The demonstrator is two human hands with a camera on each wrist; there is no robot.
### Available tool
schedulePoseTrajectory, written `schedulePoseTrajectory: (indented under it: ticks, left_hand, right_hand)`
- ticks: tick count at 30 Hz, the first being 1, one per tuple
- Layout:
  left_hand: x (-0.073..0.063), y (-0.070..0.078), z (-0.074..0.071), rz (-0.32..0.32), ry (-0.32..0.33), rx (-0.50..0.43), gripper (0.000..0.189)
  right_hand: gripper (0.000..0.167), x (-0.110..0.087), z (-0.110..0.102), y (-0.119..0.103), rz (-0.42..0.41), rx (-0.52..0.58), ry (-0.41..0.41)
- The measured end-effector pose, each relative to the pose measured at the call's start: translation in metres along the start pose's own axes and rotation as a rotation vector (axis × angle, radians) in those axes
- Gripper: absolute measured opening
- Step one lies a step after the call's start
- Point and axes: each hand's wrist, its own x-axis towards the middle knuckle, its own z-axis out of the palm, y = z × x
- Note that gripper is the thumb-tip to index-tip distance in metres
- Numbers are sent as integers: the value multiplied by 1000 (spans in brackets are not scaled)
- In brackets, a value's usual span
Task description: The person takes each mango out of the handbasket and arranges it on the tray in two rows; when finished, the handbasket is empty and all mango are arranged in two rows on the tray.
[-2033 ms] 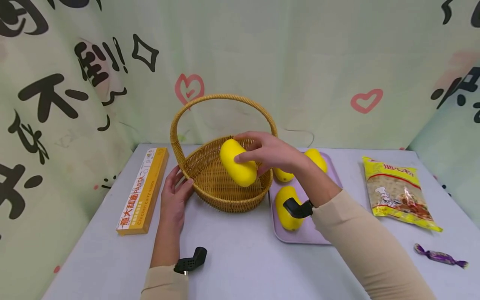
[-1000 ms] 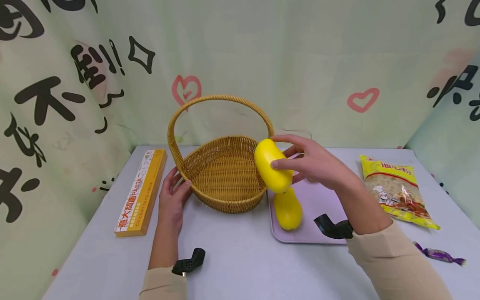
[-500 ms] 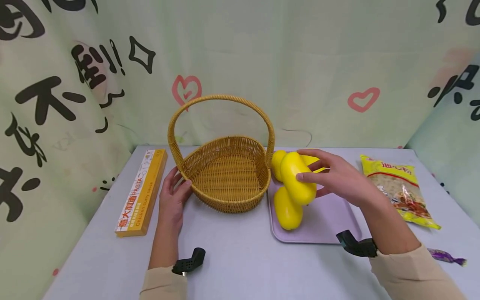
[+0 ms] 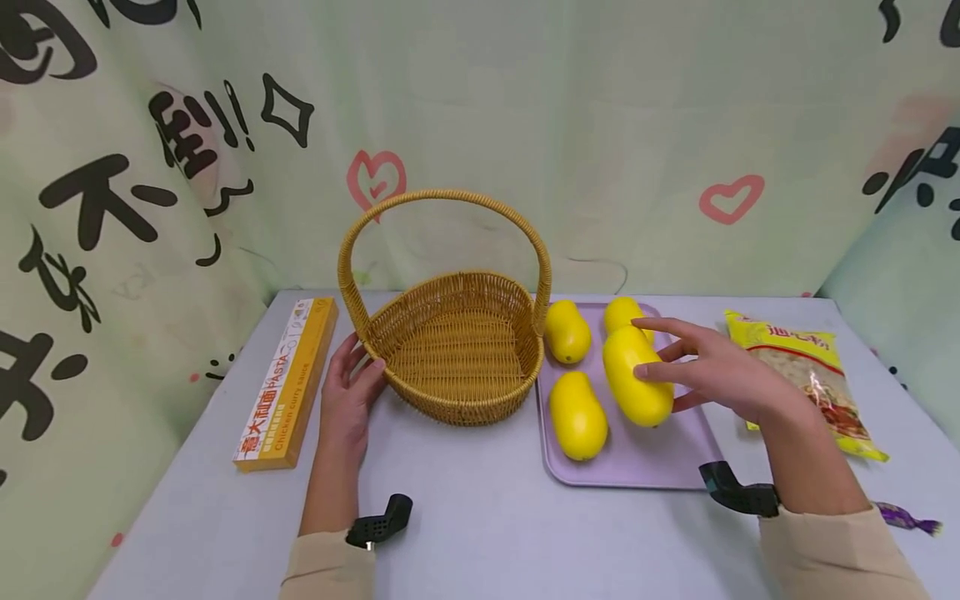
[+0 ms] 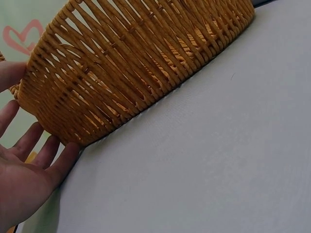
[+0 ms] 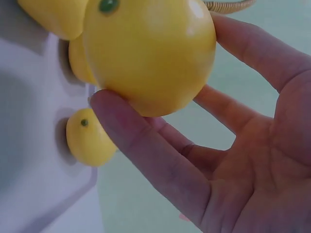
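Observation:
My left hand [image 4: 347, 408] holds the left side of a wicker basket [image 4: 465, 412], its thumb at the rim; in the left wrist view its fingers [image 5: 63, 160] lie along the woven outer wall. Nothing lies in the basket. Over a purple tray [image 4: 637, 471], my right hand [image 4: 723, 375] grips a yellow mango [image 4: 636, 379] between thumb and fingertips. In the right wrist view the green stem spot of the mango [image 6: 150, 53] shows. Three other mangoes rest on the tray: one at the front left [image 4: 577, 417], one at the back left [image 4: 567, 332], one partly hidden behind the held mango [image 4: 626, 312].
Left of the basket lies a yellow and white pasta box [image 4: 285, 387]. A yellow food packet [image 4: 832, 392] lies at the right, partly behind the right forearm. A purple wrapped candy [image 4: 907, 518] shows beside the right sleeve. Printed curtains [image 4: 585, 167] enclose the table.
My right hand has carried the mango from over the basket rightward and down to over the tray. My left hand has stayed at the basket, which has not moved.

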Motion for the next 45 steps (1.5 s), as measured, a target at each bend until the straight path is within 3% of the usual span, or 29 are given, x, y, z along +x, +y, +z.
schedulePoseTrajectory:
  ticks: [8,15,25,45]
  left_hand:
    - [-1,-1,1,3,-13,-6,62]
    - [2,-3,0,8,2,7,61]
    - [0,-3,2,7,-2,0,62]
    - [1,-1,0,9,3,7,61]
  right_hand:
    - [87,-2,-2,22,46,-22,-42]
    - [87,-2,2,35,65,29,-82]
    - [88,2,9,47,109,6,-75]
    - [92,6,11,50,131,-60,-40]
